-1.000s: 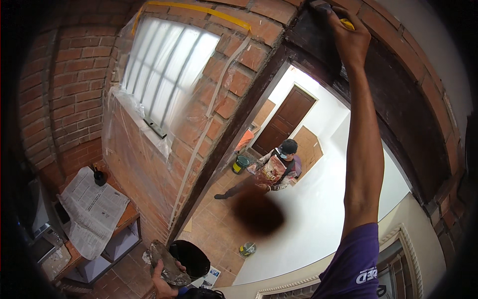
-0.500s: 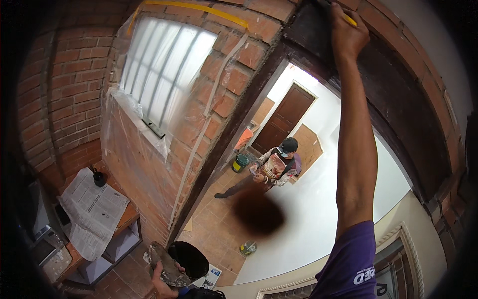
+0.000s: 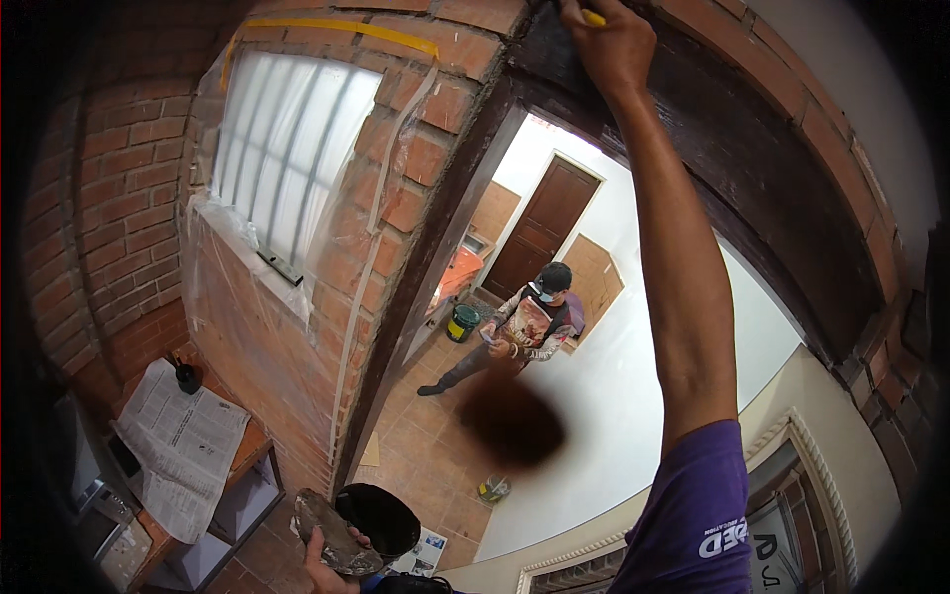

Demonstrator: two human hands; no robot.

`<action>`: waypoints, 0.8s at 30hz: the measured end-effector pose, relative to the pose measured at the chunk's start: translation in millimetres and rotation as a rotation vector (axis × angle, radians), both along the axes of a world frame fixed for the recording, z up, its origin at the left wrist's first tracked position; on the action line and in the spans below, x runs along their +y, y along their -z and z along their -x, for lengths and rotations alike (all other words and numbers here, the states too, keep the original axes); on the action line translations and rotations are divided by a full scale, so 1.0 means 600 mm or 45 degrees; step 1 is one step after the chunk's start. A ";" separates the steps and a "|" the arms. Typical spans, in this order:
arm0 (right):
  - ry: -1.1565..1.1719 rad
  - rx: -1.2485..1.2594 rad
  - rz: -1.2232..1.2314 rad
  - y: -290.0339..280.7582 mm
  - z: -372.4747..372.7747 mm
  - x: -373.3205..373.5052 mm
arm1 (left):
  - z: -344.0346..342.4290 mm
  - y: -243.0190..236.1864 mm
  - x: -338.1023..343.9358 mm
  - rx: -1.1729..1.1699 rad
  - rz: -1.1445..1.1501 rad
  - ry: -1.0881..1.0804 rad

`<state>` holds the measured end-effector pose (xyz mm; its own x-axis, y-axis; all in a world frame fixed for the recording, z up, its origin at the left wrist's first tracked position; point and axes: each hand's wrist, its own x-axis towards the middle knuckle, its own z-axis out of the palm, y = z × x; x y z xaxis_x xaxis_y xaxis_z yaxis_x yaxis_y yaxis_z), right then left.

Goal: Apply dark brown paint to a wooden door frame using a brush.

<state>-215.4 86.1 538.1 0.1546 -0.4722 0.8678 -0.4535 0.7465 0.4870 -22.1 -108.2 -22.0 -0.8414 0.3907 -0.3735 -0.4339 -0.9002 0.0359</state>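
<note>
My right hand point(image 3: 614, 40) is raised at the top of the view against the dark brown board point(image 3: 762, 198) above the doorway, gripping a tool with a yellow handle point(image 3: 594, 17); the tool's head is mostly hidden. Low at the left-center, my left hand point(image 3: 319, 554) grips a flat, grey, smeared piece point(image 3: 327, 520), its exact kind unclear. A black bucket point(image 3: 381, 515) is right beside that piece. A blurred brown patch covers part of the middle of the picture.
Left stand a brick wall with a plastic-covered window point(image 3: 282, 148) and a shelf unit with newspaper point(image 3: 188, 455) and a dark bottle point(image 3: 186, 376). Through the doorway, a person point(image 3: 529, 327) in a cap and mask stands near a green bucket point(image 3: 463, 322); a smaller container point(image 3: 493, 488) sits lower.
My right hand has shifted left along the dark board with the tool, and the view has turned slightly. The other person has brought both hands together in front of their body.
</note>
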 end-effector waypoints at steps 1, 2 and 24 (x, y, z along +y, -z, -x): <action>-0.348 -0.234 0.122 0.008 -0.008 -0.005 | -0.002 -0.007 0.002 -0.002 -0.002 -0.001; -0.688 -0.464 0.245 0.009 -0.016 -0.007 | -0.003 -0.026 0.009 -0.053 0.115 -0.055; 0.292 -0.211 -0.012 -0.057 -0.123 0.055 | -0.003 -0.023 0.017 -0.121 0.157 -0.056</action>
